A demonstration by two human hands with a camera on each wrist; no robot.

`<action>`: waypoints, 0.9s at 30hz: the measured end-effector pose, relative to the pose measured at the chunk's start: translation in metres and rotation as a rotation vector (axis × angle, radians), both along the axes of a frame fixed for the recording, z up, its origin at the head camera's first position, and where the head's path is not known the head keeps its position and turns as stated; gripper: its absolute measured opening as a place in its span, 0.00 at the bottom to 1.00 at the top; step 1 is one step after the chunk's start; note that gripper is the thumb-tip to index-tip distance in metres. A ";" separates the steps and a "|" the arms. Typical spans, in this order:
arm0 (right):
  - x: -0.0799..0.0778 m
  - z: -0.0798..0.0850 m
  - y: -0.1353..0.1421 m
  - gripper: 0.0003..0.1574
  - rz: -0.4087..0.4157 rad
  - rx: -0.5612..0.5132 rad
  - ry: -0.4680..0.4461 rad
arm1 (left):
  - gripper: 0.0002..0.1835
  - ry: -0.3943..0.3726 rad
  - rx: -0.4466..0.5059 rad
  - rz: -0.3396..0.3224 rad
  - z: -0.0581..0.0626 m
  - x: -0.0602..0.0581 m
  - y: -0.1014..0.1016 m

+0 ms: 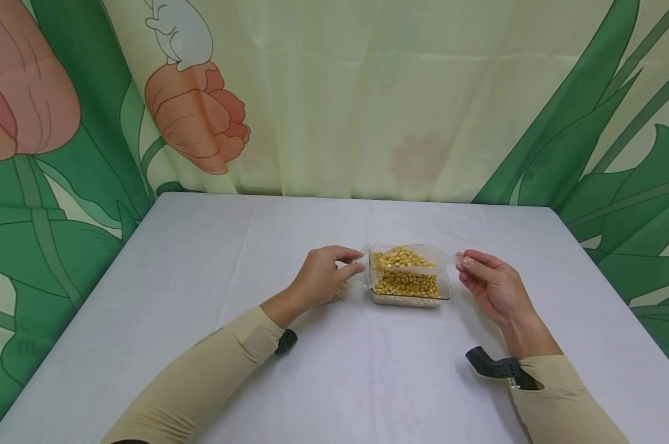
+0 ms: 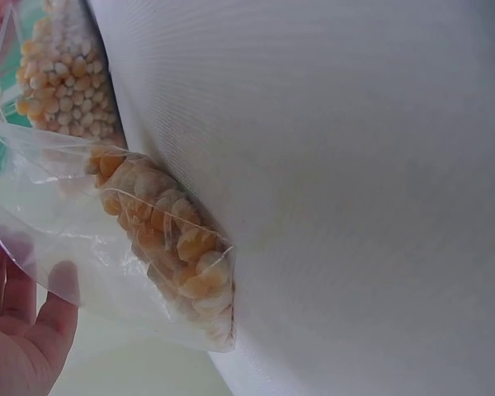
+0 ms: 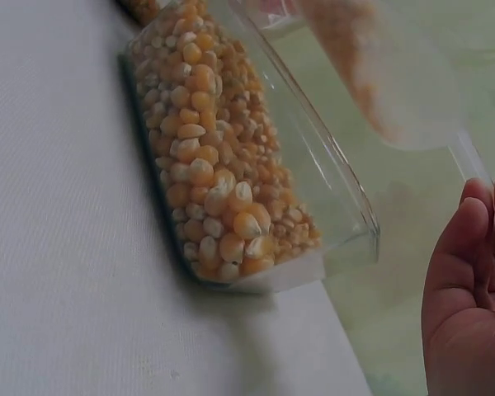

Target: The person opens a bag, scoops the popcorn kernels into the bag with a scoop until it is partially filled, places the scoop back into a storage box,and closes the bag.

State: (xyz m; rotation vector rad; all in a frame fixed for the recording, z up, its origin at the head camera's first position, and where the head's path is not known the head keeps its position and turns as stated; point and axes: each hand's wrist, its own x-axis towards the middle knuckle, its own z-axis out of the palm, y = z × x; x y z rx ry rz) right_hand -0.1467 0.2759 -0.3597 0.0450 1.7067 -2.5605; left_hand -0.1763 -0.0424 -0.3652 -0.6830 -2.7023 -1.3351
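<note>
A clear glass container (image 3: 338,173) of yellow corn kernels (image 3: 206,157) stands on the table. Above it, my right hand (image 1: 492,283) pinches the thin handle of a translucent plastic scoop (image 3: 421,91), which carries kernels. The scoop's bowl hangs over the container in the head view. At the container's left side, my left hand (image 1: 328,271) grips the upper edge of a clear plastic bag (image 2: 107,247) between thumb and fingers. Some kernels (image 2: 181,239) lie in the bottom of the bag, which touches the table. The hand partly hides this bag in the head view.
A white cloth covers the table (image 1: 312,382). Behind it hangs a printed curtain (image 1: 323,111) with leaves, flowers and a rabbit. Dark wrist devices (image 1: 495,365) sit on both forearms, close above the tabletop.
</note>
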 end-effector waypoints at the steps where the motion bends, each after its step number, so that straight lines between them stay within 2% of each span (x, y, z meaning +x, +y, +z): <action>1: 0.000 0.001 -0.001 0.10 0.002 0.003 0.002 | 0.14 0.000 0.000 0.001 0.000 0.000 0.000; 15: -0.004 0.008 -0.019 0.13 0.009 0.071 0.066 | 0.13 -0.007 -0.006 0.033 0.005 0.001 -0.001; 27: -0.006 0.012 -0.025 0.13 0.014 0.168 0.076 | 0.13 0.003 -0.017 0.024 0.005 0.001 -0.001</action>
